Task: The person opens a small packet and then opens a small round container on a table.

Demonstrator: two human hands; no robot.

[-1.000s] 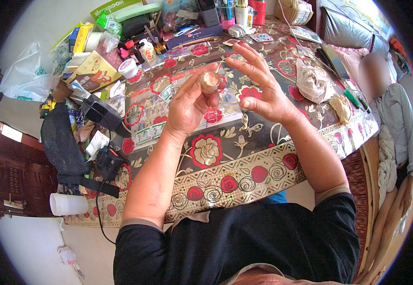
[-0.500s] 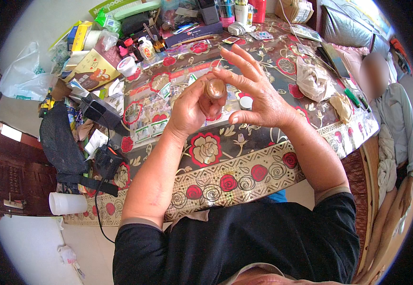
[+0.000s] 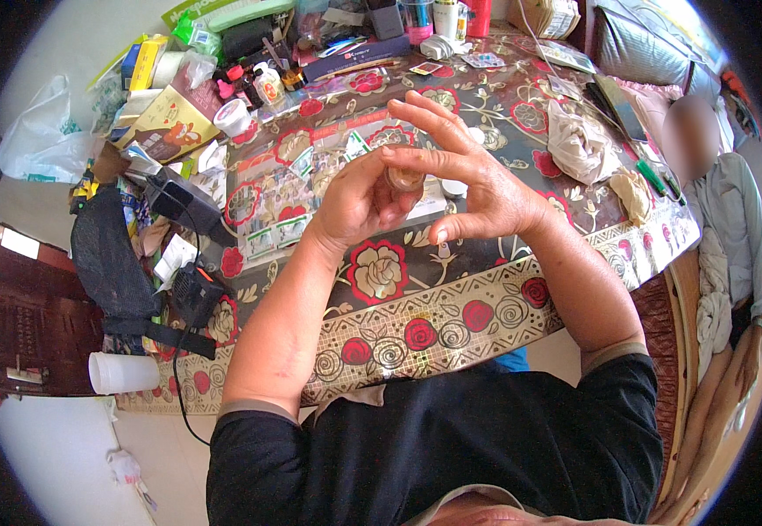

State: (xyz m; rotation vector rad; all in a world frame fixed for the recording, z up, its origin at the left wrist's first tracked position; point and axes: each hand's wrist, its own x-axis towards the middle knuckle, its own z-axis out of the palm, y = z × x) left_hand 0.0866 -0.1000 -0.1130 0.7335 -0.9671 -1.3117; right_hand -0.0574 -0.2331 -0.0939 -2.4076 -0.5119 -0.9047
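Observation:
My left hand (image 3: pixel 352 200) is closed around a small round jar (image 3: pixel 405 179) with a brownish inside, held above the table. My right hand (image 3: pixel 484 186) is spread, thumb stretched out below and its index finger reaching across the top of the jar. Whether that fingertip touches the jar or my left fingers, I cannot tell. Below the hands lies a printed sheet (image 3: pixel 328 186) with small pictures and green-and-white packets on it. Between my right thumb and fingers a white round lid (image 3: pixel 453 188) shows, lying on the table.
A flowered cloth (image 3: pixel 495 280) covers the table. Boxes, bottles and a small white tub (image 3: pixel 233 117) crowd the far left. A white cup (image 3: pixel 125 373) lies at the near left edge, by a black cable. Crumpled white cloth (image 3: pixel 578 145) lies right; another person (image 3: pixel 736 228) sits beyond.
My right index finger has moved left and now lies over the jar's top. The jar has tilted and is more covered. Another white round thing now shows behind my right fingers.

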